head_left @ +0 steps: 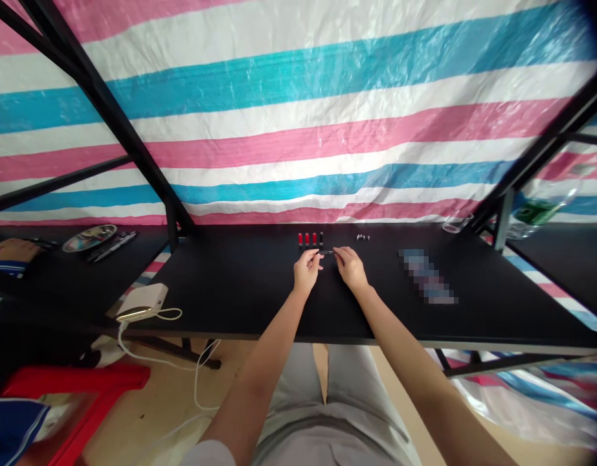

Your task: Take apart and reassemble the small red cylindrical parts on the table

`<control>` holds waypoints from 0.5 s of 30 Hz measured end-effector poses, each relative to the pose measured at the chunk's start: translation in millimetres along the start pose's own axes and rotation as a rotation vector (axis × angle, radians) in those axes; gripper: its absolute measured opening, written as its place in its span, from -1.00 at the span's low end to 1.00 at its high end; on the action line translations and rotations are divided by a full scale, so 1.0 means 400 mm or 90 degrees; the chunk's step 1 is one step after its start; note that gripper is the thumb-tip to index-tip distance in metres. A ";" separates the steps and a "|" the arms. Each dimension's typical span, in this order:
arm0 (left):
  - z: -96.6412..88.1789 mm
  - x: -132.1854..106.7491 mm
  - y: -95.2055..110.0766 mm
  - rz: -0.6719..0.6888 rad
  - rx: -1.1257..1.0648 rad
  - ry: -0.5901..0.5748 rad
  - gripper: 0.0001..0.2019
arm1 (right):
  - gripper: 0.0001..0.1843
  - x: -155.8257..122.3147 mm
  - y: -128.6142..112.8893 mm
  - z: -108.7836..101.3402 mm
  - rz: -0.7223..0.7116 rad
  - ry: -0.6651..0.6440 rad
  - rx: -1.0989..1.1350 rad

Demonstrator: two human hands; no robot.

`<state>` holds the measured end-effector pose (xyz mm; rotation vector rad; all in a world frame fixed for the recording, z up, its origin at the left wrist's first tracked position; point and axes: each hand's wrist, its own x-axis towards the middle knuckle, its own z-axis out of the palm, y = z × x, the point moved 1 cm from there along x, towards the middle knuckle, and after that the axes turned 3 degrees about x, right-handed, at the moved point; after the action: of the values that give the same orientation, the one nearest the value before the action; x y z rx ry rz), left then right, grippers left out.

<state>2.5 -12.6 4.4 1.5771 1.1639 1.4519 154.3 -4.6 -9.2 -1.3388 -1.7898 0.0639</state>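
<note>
Above the black table, a thin dark pen-like stick [326, 252] lies level between my two hands. My left hand [307, 270] pinches its left end with thumb and fingers. At its right end, the fingertips of my right hand [351, 267] are closed on it. Just beyond my left hand stand or lie three small red capsule-shaped pieces [307, 239] in a row, with a similar black piece [321, 239] at the right end. Several small shiny silvery pieces [362, 237] lie beyond my right hand. The pieces are too small to name exactly.
A blurred-out flat rectangular object [427, 275] lies on the right of the table [221, 278]. At the left edge sits a white box [146, 299] with a cable. A clear cup [456, 224] is at the back right. Another person's hand [14, 250] shows far left.
</note>
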 end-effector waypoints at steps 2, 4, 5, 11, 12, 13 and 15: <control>0.000 0.001 -0.002 -0.002 -0.010 -0.004 -0.76 | -0.63 0.001 -0.002 0.001 -0.006 0.002 0.004; 0.002 0.001 -0.003 -0.007 -0.013 -0.018 -0.77 | -0.63 0.002 -0.007 0.002 -0.019 -0.012 0.008; 0.004 0.001 -0.003 -0.010 -0.010 -0.027 -0.78 | -0.63 0.002 -0.012 0.003 -0.026 -0.023 0.010; 0.009 -0.001 -0.009 -0.020 -0.002 -0.069 -0.80 | -0.59 0.000 -0.035 -0.003 -0.035 -0.047 0.027; 0.010 -0.001 -0.012 -0.019 0.001 -0.076 -0.80 | -0.61 -0.001 -0.035 -0.003 -0.031 -0.046 0.029; 0.010 -0.001 -0.014 -0.018 0.004 -0.082 -0.80 | -0.63 -0.002 -0.033 -0.003 -0.027 -0.046 0.032; 0.010 0.000 -0.016 -0.019 0.005 -0.085 -0.77 | -0.67 -0.002 -0.024 0.003 -0.011 -0.049 0.045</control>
<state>5.2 -9.9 -1.9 1.6285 1.1133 1.3031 146.2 -8.8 -5.7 -1.2861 -1.8459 0.1691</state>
